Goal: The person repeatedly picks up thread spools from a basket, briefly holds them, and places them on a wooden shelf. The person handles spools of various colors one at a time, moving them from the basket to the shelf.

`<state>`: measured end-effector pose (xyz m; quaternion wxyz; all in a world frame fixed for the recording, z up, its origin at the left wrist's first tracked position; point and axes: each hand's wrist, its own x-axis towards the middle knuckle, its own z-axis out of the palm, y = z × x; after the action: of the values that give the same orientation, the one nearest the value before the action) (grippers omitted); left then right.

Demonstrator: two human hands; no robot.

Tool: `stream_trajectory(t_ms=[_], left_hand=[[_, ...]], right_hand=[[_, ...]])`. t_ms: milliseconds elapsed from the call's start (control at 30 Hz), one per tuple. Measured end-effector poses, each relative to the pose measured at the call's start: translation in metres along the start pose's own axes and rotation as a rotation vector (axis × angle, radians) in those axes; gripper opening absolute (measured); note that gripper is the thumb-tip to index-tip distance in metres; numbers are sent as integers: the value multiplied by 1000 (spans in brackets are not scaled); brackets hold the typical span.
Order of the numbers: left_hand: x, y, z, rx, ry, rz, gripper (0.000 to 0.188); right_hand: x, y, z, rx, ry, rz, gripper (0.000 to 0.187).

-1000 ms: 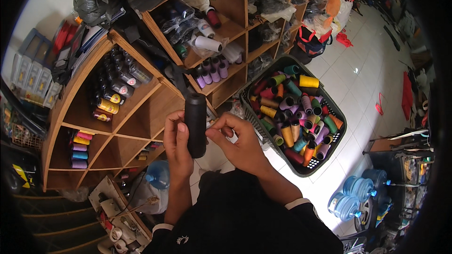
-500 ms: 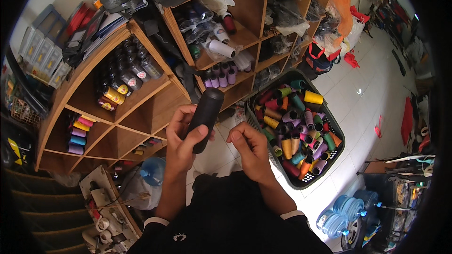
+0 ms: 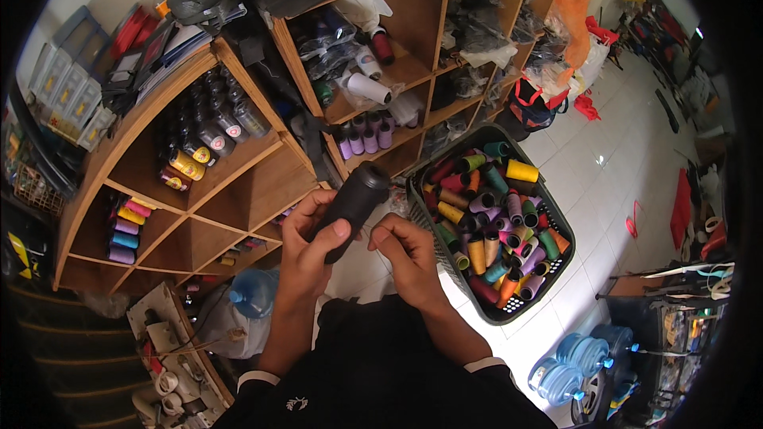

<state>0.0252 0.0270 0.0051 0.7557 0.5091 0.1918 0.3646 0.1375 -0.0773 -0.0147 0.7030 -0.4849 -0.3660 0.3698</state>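
Observation:
My left hand (image 3: 311, 237) is wrapped round a black thread spool (image 3: 355, 205), which stands tilted with its top leaning to the right. Just right of it is my right hand (image 3: 407, 258), apart from the spool, its thumb and forefinger pinched together. Whatever those fingertips hold, if anything, is too fine to make out. Beyond my right hand, a dark green plastic basket (image 3: 422, 221) sits on the floor, filled with thread spools of many colours, among them a yellow spool (image 3: 522, 171) near its far edge.
Ahead and to the left stand wooden shelves (image 3: 274, 148) with dark spools (image 3: 213, 139), purple spools (image 3: 370, 140) and plastic-wrapped goods. Blue water bottles (image 3: 556, 380) stand at the lower right, another water bottle (image 3: 254, 294) at the lower left. Bags (image 3: 538, 103) lie past the basket.
The black spool tilts further to the right and sits slightly lower. My right hand has shifted a little left, with its fingers still pinched. The whole view has moved slightly.

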Motion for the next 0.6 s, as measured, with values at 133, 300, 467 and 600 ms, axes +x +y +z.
stream_trajectory(t_ms=[133, 300, 467, 600], left_hand=[[-4, 1, -1, 23, 46, -77, 34], [-6, -5, 4, 86, 9, -44, 36], [-3, -8, 7, 144, 37, -24, 42], [-7, -11, 10, 138, -21, 3, 42]], right_hand=[[2, -10, 1, -24, -5, 8, 20], [4, -13, 0, 56, -28, 18, 22], [5, -14, -11, 72, -87, 78, 23], [6, -12, -12, 106, -83, 156, 19]])
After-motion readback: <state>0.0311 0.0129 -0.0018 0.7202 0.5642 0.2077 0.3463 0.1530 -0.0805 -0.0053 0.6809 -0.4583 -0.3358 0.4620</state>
